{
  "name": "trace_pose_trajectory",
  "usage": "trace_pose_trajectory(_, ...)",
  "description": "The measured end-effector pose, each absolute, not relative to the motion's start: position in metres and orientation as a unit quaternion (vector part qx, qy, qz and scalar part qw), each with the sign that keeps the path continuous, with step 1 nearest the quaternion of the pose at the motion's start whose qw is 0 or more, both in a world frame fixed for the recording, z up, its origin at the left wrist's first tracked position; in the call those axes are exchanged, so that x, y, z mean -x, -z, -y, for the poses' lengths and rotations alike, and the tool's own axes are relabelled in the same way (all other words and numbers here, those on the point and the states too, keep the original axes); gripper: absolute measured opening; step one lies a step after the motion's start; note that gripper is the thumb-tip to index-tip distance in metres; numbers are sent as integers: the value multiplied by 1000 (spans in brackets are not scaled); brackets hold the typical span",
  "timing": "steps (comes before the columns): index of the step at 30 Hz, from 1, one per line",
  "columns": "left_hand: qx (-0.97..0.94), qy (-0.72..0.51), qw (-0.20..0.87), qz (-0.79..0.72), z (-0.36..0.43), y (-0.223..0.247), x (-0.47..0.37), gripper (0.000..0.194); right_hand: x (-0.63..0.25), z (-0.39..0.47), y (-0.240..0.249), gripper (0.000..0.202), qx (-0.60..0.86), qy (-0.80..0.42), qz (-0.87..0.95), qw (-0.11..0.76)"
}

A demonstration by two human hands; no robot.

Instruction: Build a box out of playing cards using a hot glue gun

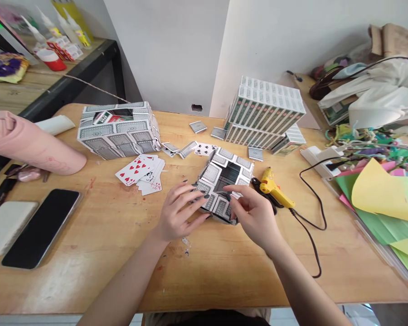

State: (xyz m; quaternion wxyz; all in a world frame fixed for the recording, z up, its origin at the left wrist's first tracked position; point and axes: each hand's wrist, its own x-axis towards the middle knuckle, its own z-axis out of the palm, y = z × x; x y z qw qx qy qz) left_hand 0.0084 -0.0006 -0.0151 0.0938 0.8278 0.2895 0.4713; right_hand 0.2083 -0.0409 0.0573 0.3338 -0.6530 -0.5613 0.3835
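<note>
A small box covered in grey-backed playing cards (211, 173) sits in front of me, with a dark rectangular opening in its top. My left hand (181, 210) lies along its left side, fingers stretched out and touching the card surface. At the near edge of the opening, my right hand (253, 213) has thumb and index finger closed in a pinch; what lies between the tips is hidden. Just right of the box rests a yellow hot glue gun (275, 190) with a black cord. Loose playing cards (136, 171) are fanned out to the left.
A larger card-covered box (119, 131) stands back left, near a pink tumbler (37, 142). Stacked card packs (268, 108) rise at the back right. A smartphone (42, 228) lies front left. A white power strip (321, 160) and coloured paper (384, 194) occupy the right side.
</note>
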Motion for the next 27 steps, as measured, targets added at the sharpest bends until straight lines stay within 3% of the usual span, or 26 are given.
trace_pose_trajectory(13,-871,-428,-84,-226,0,4,-2,26,-202,43,-57,29,657,-421,550,298)
trace_pose_trajectory(18,-873,-412,-101,-241,4,4,-3,22,-194,27,-64,35,637,-545,488,244)
trace_pose_trajectory(22,-874,-400,-97,-258,10,9,-3,27,-189,7,-69,28,585,-656,418,230)
trace_pose_trajectory(27,-864,-389,-119,-296,20,15,-3,33,-186,-4,-68,21,589,-670,422,160)
